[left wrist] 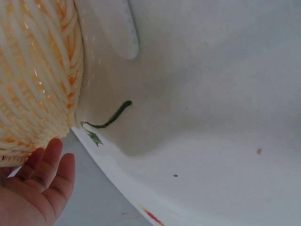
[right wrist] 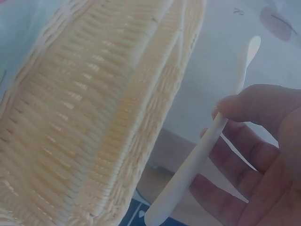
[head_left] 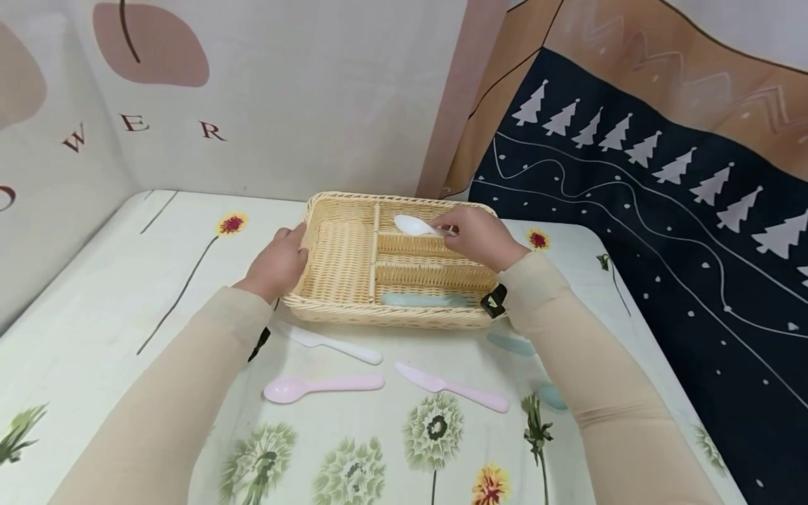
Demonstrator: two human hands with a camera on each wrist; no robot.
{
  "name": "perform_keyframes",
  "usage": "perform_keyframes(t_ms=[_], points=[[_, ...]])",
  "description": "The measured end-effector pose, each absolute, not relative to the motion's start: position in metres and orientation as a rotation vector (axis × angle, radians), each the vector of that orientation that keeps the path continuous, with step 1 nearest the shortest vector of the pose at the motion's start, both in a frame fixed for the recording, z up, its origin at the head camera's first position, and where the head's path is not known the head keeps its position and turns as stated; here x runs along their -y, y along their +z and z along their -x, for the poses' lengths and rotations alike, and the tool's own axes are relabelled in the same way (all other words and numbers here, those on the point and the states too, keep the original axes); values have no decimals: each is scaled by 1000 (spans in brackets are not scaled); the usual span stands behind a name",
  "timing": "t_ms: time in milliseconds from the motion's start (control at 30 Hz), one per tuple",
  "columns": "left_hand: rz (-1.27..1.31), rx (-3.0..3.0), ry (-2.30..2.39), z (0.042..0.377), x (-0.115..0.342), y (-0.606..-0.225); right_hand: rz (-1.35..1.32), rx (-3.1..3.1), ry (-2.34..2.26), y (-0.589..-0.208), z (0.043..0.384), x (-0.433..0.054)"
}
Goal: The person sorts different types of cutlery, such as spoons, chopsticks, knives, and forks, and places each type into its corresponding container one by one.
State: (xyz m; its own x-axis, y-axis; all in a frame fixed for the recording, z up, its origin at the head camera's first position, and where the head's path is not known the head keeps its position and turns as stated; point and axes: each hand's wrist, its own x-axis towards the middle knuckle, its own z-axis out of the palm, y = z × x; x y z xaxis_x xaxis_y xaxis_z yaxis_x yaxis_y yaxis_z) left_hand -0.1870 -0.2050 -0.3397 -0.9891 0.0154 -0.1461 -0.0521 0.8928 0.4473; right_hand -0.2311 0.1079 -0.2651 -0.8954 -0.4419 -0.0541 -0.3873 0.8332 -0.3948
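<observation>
My right hand [head_left: 480, 235] pinches a white plastic spoon [head_left: 413, 225] by its handle, above the back right part of a woven basket [head_left: 391, 319] with dividers. In the right wrist view the spoon's handle [right wrist: 183, 176] slants down past my fingers, with the thumb pressing on it. My left hand [head_left: 278, 261] grips the basket's left rim; the left wrist view shows its fingers [left wrist: 63, 176] against the woven outer wall. A light blue utensil [head_left: 423, 300] lies in the basket's front right compartment.
Before the basket lie a white knife [head_left: 341, 347], a pink spoon [head_left: 328, 386] and a pink knife [head_left: 467, 394]. Two light blue pieces [head_left: 510, 344] are partly hidden by my right sleeve. A patterned cloth wall [head_left: 284, 105] rises behind the flowered tablecloth.
</observation>
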Motion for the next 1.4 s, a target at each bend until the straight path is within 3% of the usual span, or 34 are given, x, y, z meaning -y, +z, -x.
perform_keyframes(t_ms=[1400], points=[[39,-2915,690,186,206,-338,564,-2821,-412,-296,284,-94]])
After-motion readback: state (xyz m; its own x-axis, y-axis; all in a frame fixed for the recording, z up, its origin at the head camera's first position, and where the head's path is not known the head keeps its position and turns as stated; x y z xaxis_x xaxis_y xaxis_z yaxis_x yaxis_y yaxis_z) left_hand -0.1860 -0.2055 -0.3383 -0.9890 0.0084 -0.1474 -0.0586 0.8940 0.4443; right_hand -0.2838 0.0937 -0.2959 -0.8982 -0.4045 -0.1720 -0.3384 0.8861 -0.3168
